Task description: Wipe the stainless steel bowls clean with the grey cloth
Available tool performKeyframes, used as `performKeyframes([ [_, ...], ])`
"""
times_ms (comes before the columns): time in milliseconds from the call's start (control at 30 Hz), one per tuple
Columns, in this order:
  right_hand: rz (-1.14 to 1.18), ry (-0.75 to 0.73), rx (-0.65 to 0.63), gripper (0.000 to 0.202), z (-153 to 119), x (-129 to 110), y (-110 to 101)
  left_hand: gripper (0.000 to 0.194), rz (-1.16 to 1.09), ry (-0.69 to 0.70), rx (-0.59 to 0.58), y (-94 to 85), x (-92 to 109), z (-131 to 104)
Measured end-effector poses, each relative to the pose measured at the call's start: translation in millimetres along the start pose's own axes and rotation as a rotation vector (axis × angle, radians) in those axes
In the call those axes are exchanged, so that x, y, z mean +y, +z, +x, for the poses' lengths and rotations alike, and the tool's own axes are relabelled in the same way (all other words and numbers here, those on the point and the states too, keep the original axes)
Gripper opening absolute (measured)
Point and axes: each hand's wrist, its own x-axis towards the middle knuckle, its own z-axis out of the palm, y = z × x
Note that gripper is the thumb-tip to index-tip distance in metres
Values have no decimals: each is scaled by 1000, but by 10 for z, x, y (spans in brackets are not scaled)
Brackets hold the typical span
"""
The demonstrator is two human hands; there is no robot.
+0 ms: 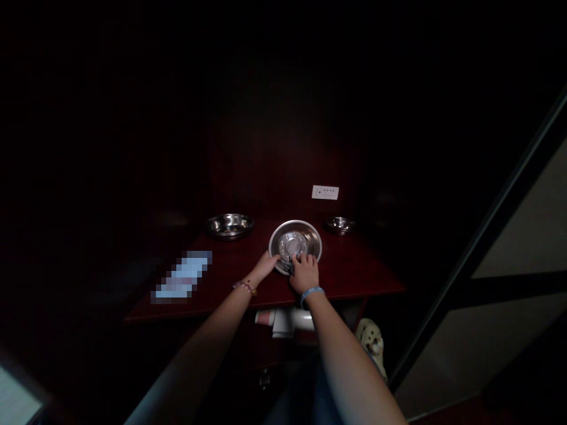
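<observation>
A shiny metal bowl [315, 237] is tipped towards me over the dark red tabletop, its inside facing me. My left hand [267, 264] grips the bowl's left rim, thumb on the inner side. Within the bowl shows a round pale disc [293, 245] with a ring of small holes or dots; I cannot tell whether it is separate or part of the bowl. My right hand [305, 273] reaches over the near rim, fingers bent at a small dark item [287, 268] that is too unclear to name. Bracelets circle both wrists.
A wider metal bowl [229, 226] stands back left, a smaller one [340, 225] back right. A blurred pale blue sheet [183, 276] lies on the tabletop [234, 277]. Behind is a wall socket [325, 192]. Paper cups [264, 318] sit below; a clog [372, 342] shows lower right.
</observation>
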Motion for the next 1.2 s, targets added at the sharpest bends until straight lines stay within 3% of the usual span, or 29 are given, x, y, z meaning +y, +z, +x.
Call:
performKeyframes([
  [300,0,-6,-14,55,-25,-9,-40,35,-26,16,0,-3,-57,48],
  [900,-18,-15,-49,51,-25,-8,-74,32,34,2,-6,-9,19,-15],
  [1200,-29,-4,-30,54,-15,-14,-46,30,-47,-22,8,2,-14,17],
])
